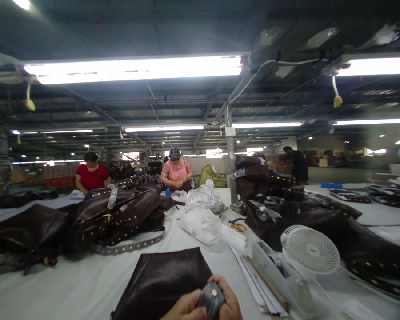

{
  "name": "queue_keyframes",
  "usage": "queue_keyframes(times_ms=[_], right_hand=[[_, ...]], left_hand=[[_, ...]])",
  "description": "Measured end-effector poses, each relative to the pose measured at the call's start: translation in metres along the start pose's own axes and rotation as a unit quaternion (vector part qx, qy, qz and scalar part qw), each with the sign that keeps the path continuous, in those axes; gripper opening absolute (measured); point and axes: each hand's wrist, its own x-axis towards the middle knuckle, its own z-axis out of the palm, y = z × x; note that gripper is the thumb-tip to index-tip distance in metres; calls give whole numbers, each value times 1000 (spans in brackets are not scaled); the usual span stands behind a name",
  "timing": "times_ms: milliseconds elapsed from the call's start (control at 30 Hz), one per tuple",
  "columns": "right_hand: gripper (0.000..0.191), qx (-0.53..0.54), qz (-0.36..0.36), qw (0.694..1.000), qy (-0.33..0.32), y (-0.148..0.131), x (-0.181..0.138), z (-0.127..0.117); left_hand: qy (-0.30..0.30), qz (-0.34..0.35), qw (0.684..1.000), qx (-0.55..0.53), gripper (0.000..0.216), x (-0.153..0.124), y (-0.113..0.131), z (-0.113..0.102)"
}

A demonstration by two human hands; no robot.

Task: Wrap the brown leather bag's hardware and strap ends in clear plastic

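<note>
At the bottom of the head view, my left hand (185, 306) and my right hand (230, 301) are close together, both closed around a small dark leather piece with a gold stud (211, 297). It looks bent or folded between the fingers, and its full shape is hidden. Just beyond and to the left, a smooth dark brown leather bag (168, 273) lies flat on the white-covered table (80, 286). The lower edge of that bag runs out of view below my left hand.
Studded brown bags (123, 213) are heaped on the left, more (296, 222) on the right. A white fan (310, 250) stands right of my hands near papers (253, 284). Beyond lie clear plastic wrapping (203, 222) and orange-handled scissors (237, 226). Co-workers (176, 171) are across the table.
</note>
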Motion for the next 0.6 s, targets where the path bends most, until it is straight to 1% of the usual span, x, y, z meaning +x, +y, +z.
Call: queue_keyframes(times_ms=[133,200,233,267,300,333,367,400,433,467,500,533,567,600], right_hand=[[26,23,40,999,18,-11,-9,4],[22,-7,44,999,8,-14,-9,3],[21,-47,23,999,-1,-14,-7,1],[23,-102,-16,995,-9,-15,-5,-2],[27,-168,-76,983,-21,-17,-2,-5],[33,-238,-151,959,-41,-19,1,-9],[38,-304,-231,922,-69,-21,5,-13],[43,-360,-304,876,-102,-24,9,-15],[45,-405,-358,830,-136,-27,12,-17],[44,-441,-391,792,-160,-31,16,-18],[41,-467,-403,768,-172,-34,19,-17],[36,-483,-401,760,-168,-37,21,-16],[32,-489,-392,764,-155,-40,23,-13],[28,-486,-379,774,-143,-42,25,-11]], left_hand=[[27,-67,997,33,25,-7,8,7],[32,-51,996,59,18,-7,12,6],[36,-34,996,72,17,-7,14,5],[41,-21,995,86,16,-5,16,4],[45,-17,994,103,17,-3,18,3],[50,-20,991,123,17,-1,19,2],[57,-24,988,145,17,2,21,2],[62,-26,984,166,16,4,23,1],[66,-24,980,184,16,7,26,1],[68,-21,978,195,16,9,30,0],[67,-19,978,198,16,10,34,-1],[61,-26,980,188,18,11,38,-3],[48,-42,984,168,19,11,43,-5],[33,-61,988,140,20,11,48,-9]])
